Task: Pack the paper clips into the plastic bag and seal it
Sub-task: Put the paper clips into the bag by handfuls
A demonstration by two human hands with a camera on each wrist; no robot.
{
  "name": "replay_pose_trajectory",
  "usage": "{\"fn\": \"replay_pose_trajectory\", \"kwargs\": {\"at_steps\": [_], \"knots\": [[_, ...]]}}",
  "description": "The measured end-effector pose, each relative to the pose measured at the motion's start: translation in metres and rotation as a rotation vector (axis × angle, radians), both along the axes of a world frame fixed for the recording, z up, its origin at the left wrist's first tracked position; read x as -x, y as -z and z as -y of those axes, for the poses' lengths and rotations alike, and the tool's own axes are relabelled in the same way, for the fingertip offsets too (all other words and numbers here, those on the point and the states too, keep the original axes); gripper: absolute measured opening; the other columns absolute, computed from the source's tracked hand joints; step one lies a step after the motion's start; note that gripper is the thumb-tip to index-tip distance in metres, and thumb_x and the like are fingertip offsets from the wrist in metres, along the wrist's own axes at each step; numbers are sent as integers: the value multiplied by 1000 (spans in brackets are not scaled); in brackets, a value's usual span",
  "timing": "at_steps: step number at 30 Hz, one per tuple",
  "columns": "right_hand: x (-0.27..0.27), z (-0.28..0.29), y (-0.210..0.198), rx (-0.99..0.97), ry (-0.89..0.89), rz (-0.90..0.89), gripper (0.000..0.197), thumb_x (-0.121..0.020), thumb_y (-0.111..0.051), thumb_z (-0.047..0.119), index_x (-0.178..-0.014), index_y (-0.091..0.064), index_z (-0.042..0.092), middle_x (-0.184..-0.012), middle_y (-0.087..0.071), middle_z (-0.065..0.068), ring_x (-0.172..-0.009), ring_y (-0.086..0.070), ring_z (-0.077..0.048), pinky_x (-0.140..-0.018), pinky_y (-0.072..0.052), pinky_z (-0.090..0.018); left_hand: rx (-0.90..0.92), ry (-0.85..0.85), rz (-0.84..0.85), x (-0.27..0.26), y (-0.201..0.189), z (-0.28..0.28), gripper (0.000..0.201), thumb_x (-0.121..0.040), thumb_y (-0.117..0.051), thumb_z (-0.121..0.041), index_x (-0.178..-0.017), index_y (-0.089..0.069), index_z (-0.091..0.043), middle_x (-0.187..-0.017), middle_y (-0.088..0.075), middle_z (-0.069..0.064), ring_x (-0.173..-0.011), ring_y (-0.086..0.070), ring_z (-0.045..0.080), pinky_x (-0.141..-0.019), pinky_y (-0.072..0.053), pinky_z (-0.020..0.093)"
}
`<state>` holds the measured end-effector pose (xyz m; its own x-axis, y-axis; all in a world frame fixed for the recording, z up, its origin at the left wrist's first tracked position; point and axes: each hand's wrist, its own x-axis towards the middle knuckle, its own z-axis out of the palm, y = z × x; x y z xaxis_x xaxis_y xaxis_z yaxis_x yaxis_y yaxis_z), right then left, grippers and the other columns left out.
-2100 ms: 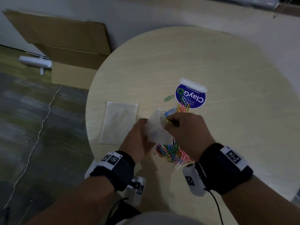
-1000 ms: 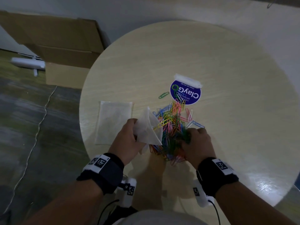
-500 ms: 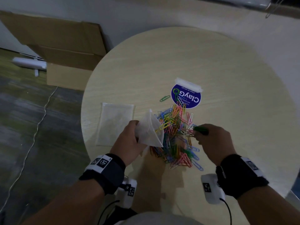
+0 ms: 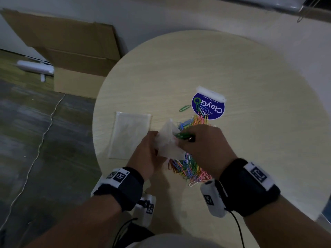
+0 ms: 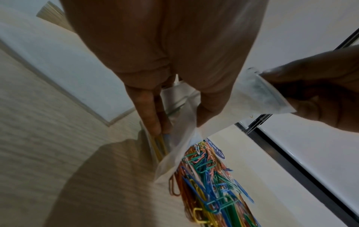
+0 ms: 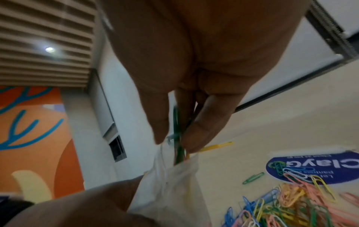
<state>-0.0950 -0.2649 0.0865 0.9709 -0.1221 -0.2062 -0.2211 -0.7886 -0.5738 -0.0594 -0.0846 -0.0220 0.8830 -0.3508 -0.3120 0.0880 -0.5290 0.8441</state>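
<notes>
My left hand (image 4: 149, 153) grips a small translucent plastic bag (image 4: 168, 142) just above the round table (image 4: 250, 86), its mouth held open toward the right. My right hand (image 4: 202, 140) pinches a few green paper clips (image 4: 182, 136) and holds them in the bag's mouth. The right wrist view shows the green clips (image 6: 178, 138) between thumb and fingers, their ends inside the bag (image 6: 170, 184). In the left wrist view yellow clips (image 5: 159, 147) lie inside the bag (image 5: 184, 122). A heap of coloured paper clips (image 4: 189, 169) lies on the table under both hands.
A second flat plastic bag (image 4: 129, 136) lies on the table to the left. A blue round label (image 4: 208, 106) with a few clips on it and one loose green clip (image 4: 184, 108) lie beyond the heap. A cardboard box (image 4: 71, 56) stands on the floor at left.
My right hand picked green clips from the heap, then swung left and up to the bag's mouth. My left hand kept hold of the bag throughout.
</notes>
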Motion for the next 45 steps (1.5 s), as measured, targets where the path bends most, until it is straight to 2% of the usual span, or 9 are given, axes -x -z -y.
{"fn": "replay_pose_trajectory", "kwargs": {"at_steps": [5,8,13,16,20,26,32,36,45], "knots": [[4,12,-17,23,47,92,26,-84,-65,42,-108,-72,32,-103,-72,13,-90,-66,-8,-80,-46,-23,19,20,-29,1,-2,-2,53,-63,-72,-43,-108,-44,-48,-108,-63,0,-90,-67,22,-77,-56,53],[-4,51,-3,-43,289,64,19,-83,-68,33,-101,-73,29,-88,-73,10,-83,-67,-11,-74,-41,-20,-40,30,-57,1,-12,-3,66,-71,-78,-40,-125,-41,-40,-123,-59,-5,-101,-65,18,-83,-58,47],[-41,107,80,52,446,-232,56,-87,-61,49,-124,-59,7,-124,-64,-15,-111,-59,-34,-92,-44,-36,-78,40,-74,2,-14,-8,67,-79,-81,-30,-130,-39,-38,-123,-57,-10,-98,-64,9,-78,-60,41],[-63,97,108,134,483,-250,65,-83,-52,63,-120,-57,9,-121,-57,-19,-104,-56,-40,-92,-48,-45,-104,38,-89,2,-14,-8,68,-75,-83,-23,-126,-40,-40,-121,-56,-11,-96,-64,10,-73,-60,44],[-72,77,118,270,349,-214,49,-89,-50,52,-126,-52,20,-128,-42,-15,-113,-42,-41,-93,-44,-47,-113,35,-100,2,-16,-7,72,-71,-85,-17,-124,-41,-41,-121,-58,-12,-95,-65,9,-73,-60,44],[-53,82,114,193,103,-167,21,-89,-56,29,-105,-68,21,-108,-60,-14,-93,-58,-35,-81,-50,-39,-99,45,-94,-1,-15,-5,65,-80,-81,-21,-129,-41,-36,-118,-58,-13,-89,-64,-1,-72,-60,35],[-94,98,105,220,203,-77,38,-91,-54,34,-125,-61,17,-130,-59,-15,-111,-57,-36,-96,-47,-46,-79,2,-106,-1,-12,-8,66,-77,-84,-24,-126,-42,-40,-121,-59,-12,-88,-65,-5,-76,-61,32],[-127,79,118,318,-238,-119,52,-94,-48,29,-145,-38,21,-153,-36,-8,-133,-38,-37,-112,-30,-45,-63,-53,-119,-3,-13,-8,60,-76,-81,-22,-120,-45,-41,-105,-66,-13,-79,-68,-1,-74,-61,42],[-61,80,111,386,-399,-161,49,-89,-50,48,-133,-52,26,-132,-49,-4,-117,-43,-30,-101,-37,-43,-55,-11,-119,-5,-13,-15,63,-84,-80,-25,-131,-41,-37,-120,-61,-10,-85,-68,2,-74,-61,39]]}}
